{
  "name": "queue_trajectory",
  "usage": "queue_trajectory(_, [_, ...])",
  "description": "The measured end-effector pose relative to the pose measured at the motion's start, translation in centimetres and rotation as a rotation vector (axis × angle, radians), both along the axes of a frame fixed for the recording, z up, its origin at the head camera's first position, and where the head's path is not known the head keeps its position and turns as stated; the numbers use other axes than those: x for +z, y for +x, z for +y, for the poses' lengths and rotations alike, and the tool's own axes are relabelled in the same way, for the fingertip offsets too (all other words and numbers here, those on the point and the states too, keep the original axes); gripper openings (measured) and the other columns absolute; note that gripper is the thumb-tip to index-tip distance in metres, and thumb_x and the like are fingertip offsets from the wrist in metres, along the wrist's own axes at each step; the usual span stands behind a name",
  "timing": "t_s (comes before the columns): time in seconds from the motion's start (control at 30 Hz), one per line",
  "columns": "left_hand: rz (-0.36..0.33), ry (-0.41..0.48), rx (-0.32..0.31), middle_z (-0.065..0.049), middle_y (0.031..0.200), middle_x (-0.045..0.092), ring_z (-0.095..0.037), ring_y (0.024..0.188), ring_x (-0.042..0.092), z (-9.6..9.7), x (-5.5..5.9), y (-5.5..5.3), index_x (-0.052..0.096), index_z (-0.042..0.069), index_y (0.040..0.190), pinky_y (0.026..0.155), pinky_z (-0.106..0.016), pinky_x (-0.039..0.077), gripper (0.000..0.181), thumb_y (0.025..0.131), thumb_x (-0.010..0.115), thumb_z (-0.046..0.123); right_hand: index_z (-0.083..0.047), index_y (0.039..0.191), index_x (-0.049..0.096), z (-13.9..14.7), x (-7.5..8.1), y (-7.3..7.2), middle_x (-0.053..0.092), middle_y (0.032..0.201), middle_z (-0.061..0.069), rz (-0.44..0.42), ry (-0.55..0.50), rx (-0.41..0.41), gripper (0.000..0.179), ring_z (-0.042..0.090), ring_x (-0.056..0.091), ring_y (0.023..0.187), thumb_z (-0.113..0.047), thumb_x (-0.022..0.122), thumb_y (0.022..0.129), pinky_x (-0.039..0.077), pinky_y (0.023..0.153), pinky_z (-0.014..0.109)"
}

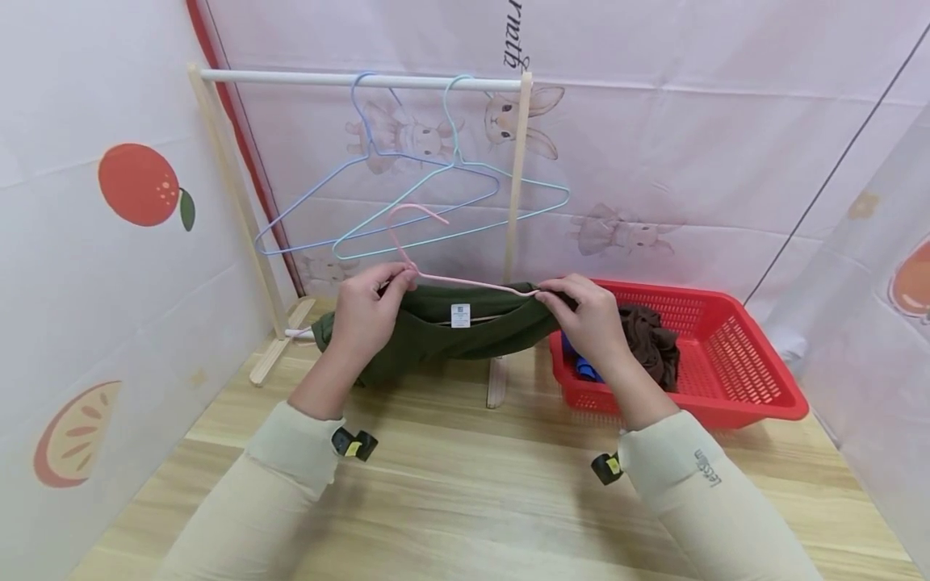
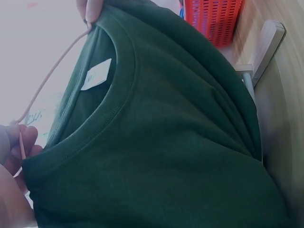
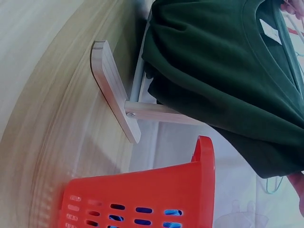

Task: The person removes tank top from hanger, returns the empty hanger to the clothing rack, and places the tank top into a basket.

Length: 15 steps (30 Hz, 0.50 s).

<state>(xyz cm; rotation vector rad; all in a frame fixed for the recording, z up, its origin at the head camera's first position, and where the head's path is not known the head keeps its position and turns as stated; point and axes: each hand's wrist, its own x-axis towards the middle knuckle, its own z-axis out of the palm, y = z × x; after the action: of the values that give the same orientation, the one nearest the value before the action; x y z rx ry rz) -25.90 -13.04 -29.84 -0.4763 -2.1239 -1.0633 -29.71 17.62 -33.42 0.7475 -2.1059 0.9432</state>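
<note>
A dark green shirt (image 1: 465, 339) hangs between both hands above the table, its neckline toward me and a white label (image 1: 461, 315) inside the collar. The pink clothes hanger (image 1: 472, 282) runs along the neckline, its hook pointing up and its far ends hidden in the cloth. My left hand (image 1: 369, 311) pinches the hanger just below its hook, beside the collar edge. With thumb and fingers, my right hand (image 1: 590, 316) pinches the collar together with the hanger's right arm. The shirt's front fills most of the left wrist view (image 2: 166, 114).
Behind the shirt stands a rack with a white rail (image 1: 291, 77) and wooden posts. A blue hanger (image 1: 320, 190) and a mint-green hanger (image 1: 407, 196) hang from it. At right, a red basket (image 1: 770, 371) contains brown cloth (image 1: 650, 343) and blue cloth (image 1: 587, 369).
</note>
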Motion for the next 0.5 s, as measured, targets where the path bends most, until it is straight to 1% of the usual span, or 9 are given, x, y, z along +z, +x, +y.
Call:
queue_trajectory(0.13, [0.024, 0.003, 0.020, -0.010, 0.088, 0.073, -0.022, 0.092, 0.067, 0.02, -0.15, 0.05, 0.075, 0.002, 0.099, 0.082, -0.040, 0.054, 0.021, 0.096, 0.064, 0.019, -0.011, 0.100, 0.077, 0.03, 0.02, 0.22, 0.072, 0.090, 0.002, -0.009, -0.031, -0.013, 0.015, 0.015, 0.067, 0.085, -0.020, 0.074, 0.088, 0.050, 0.077, 0.023])
queue_trajectory(0.27, [0.028, 0.012, 0.022, -0.011, 0.089, 0.073, -0.022, 0.092, 0.067, 0.03, -0.21, 0.16, 0.075, 0.002, 0.100, 0.082, -0.038, 0.054, 0.022, 0.097, 0.062, 0.020, -0.011, 0.099, 0.077, 0.09, 0.09, 0.32, 0.073, 0.092, 0.002, -0.032, -0.066, -0.013, 0.015, 0.015, 0.067, 0.088, -0.021, 0.074, 0.088, 0.048, 0.078, 0.018])
queue_trajectory(0.37, [0.022, 0.030, 0.018, -0.010, 0.088, 0.073, -0.020, 0.087, 0.067, -0.02, -0.24, 0.17, 0.074, 0.003, 0.100, 0.078, -0.032, 0.054, 0.022, 0.098, 0.061, 0.021, -0.012, 0.100, 0.078, 0.14, 0.06, 0.31, 0.073, 0.094, 0.002, -0.046, -0.082, -0.018, 0.015, 0.015, 0.067, 0.090, -0.021, 0.073, 0.089, 0.048, 0.078, 0.016])
queue_trajectory(0.5, [0.027, 0.050, 0.017, -0.009, 0.085, 0.072, -0.015, 0.082, 0.066, -0.06, -0.30, 0.11, 0.074, 0.003, 0.100, 0.073, -0.023, 0.050, 0.022, 0.098, 0.061, 0.021, -0.013, 0.101, 0.077, 0.21, -0.21, 0.25, 0.074, 0.095, 0.003, -0.055, -0.085, -0.027, 0.015, 0.016, 0.068, 0.091, -0.021, 0.073, 0.089, 0.049, 0.079, 0.016])
